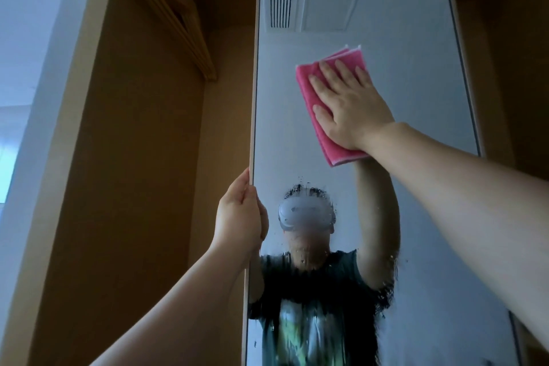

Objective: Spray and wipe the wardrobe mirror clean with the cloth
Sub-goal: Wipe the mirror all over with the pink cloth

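Note:
The tall wardrobe mirror (pixel 421 205) fills the middle of the view, on an open door. Spray droplets and streaks cover its lower half, over my reflection. A folded pink cloth (pixel 309 89) lies flat against the upper glass. My right hand (pixel 349 104) presses on it with straight, spread fingers. My left hand (pixel 239 214) grips the mirror door's left edge, fingers curled round onto the glass side. No spray bottle is in view.
To the left, the open wardrobe (pixel 142 157) shows brown inner walls and a rail with several wooden hangers (pixel 175 24) near the top. A pale wall (pixel 26 38) stands at far left. More brown wardrobe panel (pixel 511 68) lies right of the mirror.

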Demonstrator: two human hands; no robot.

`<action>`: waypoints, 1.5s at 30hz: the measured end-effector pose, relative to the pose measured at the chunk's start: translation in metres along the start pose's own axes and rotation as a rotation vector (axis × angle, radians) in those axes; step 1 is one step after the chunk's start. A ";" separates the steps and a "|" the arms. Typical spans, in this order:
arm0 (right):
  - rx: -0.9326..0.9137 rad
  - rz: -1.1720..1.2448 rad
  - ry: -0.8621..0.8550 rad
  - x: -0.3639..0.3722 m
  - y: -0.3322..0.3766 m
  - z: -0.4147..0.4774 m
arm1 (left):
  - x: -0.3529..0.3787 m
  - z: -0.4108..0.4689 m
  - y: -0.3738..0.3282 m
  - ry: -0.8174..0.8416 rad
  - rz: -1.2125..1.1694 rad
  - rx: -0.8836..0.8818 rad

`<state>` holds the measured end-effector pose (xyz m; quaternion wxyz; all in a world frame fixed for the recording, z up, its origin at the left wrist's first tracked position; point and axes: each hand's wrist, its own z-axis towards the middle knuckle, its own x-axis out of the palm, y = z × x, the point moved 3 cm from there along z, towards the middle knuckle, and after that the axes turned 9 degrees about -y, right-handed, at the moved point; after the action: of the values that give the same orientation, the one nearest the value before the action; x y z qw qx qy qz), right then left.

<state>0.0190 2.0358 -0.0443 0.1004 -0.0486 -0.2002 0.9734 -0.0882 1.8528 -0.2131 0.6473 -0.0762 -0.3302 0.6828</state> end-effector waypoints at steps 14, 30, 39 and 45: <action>-0.038 0.026 -0.007 0.000 0.022 -0.029 | -0.001 -0.010 -0.020 0.019 -0.034 0.032; -0.137 0.065 0.082 0.004 0.092 -0.141 | -0.006 -0.023 -0.044 0.129 -0.127 -0.151; -0.147 0.096 0.069 0.004 0.091 -0.135 | -0.007 -0.025 -0.043 0.141 -0.124 -0.191; -0.229 0.095 0.075 0.001 0.086 -0.107 | -0.007 -0.026 -0.040 0.170 -0.137 -0.199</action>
<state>0.0178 1.9994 -0.1762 0.0555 -0.1054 -0.3036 0.9453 -0.0406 1.8532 -0.2132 0.7074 -0.1750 -0.3447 0.5918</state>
